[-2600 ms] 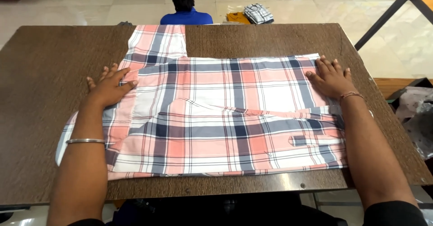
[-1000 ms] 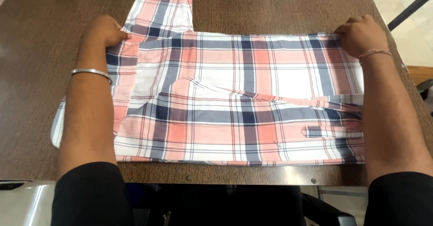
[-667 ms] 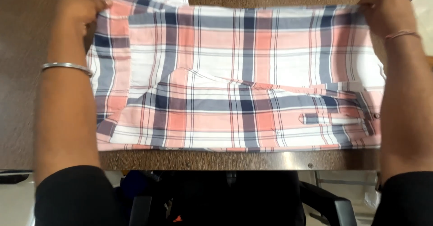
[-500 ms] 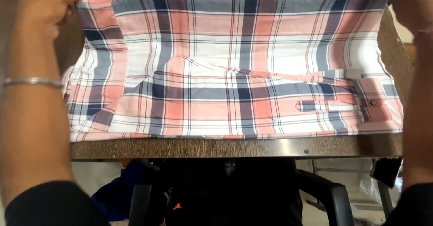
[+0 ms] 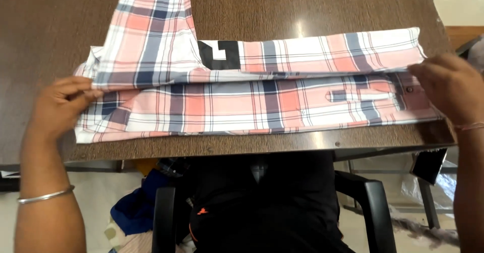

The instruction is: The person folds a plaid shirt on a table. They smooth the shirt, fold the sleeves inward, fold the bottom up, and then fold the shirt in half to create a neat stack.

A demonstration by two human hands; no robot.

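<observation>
While the plaid shirt lies folded lengthwise across the middle of the frame on the dark wooden table, each hand pins one end of the fold, which keeps the layers lined up along the near edge. At the left of the frame the left hand has its fingers closed together on the doubled cloth edge, thumb above, so the crease there cannot slip open. At the right the right hand lies over the other end with its fingertips pinched on the upper layer; how firmly it grips I cannot tell. One sleeve runs up toward the top of the frame, left out flat beyond the fold. A thin metal bangle sits on the left wrist at lower left. Below the table edge, a black plastic chair shows at the bottom.
</observation>
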